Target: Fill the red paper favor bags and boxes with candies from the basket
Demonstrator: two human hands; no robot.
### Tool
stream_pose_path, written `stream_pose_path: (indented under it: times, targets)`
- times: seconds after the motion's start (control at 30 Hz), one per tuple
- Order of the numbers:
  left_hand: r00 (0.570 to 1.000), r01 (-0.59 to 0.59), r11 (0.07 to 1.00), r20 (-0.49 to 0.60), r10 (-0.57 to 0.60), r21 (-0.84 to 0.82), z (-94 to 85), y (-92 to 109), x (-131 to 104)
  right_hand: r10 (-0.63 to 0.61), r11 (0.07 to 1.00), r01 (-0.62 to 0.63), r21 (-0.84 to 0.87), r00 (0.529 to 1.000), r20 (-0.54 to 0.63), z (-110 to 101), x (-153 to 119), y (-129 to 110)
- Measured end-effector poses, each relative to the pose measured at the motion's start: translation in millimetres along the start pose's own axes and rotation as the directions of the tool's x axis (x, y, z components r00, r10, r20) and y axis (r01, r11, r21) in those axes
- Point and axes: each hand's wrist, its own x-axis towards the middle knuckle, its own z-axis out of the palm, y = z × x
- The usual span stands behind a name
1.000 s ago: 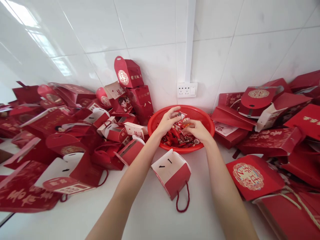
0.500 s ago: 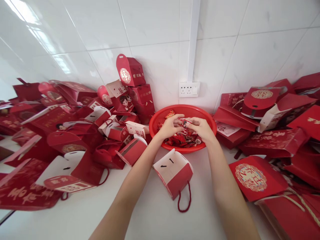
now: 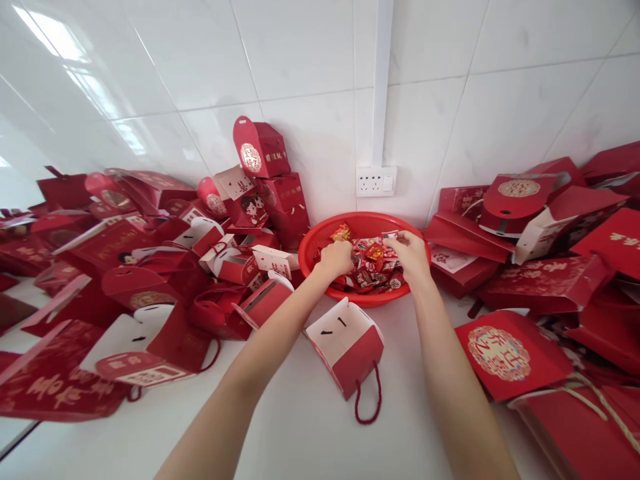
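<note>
Wrapped candies (image 3: 371, 261) lie heaped in a red plastic basket (image 3: 367, 219) by the wall. My left hand (image 3: 336, 259) is curled closed over the basket's left part, knuckles up; whatever its fingers hold is hidden. On the right side, my right hand (image 3: 411, 253) pinches a small wrapped candy (image 3: 389, 235) between thumb and fingers, just above the heap. In front of the basket, between my forearms, sits a small red gift box (image 3: 354, 367) with its pale slotted flap raised and a dark red cord handle lying on the table.
Many red gift boxes (image 3: 165, 333) crowd the left side, with a stack of boxes (image 3: 280, 193) against the tiled wall. More red boxes and bags (image 3: 545, 287) are piled on the right. A power socket (image 3: 376, 181) is mounted behind the basket on the white wall.
My hands were close together over the middle of the basket. They have moved apart, left hand curling closed at the left, right hand toward the right, uncovering the candies between them.
</note>
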Motion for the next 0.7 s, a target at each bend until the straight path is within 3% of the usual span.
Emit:
stream_pose_path:
  times: [0.23,0.43,0.57,0.7]
  targets:
    - [0.964,-0.202,0.979,0.18,0.197,0.008,6.4,24.1,28.5,0.015,0.999,-0.015,0.028,1.0,0.021,-1.9,3.2,3.4]
    - [0.938,-0.222,0.974,0.262,0.226,-0.045,14.3,14.2,41.2,0.034,0.997,-0.038,0.062,0.997,0.07,0.8,0.7,2.6]
    - [0.926,-0.239,0.958,0.26,0.273,-0.157,13.0,2.6,43.1,0.038,0.997,-0.043,0.068,0.996,0.078,0.7,-0.4,2.0]
    - [0.945,-0.241,0.926,0.147,0.292,-0.292,11.8,-5.0,41.5,0.021,0.998,-0.025,0.057,0.997,0.076,-1.1,-0.6,0.5]
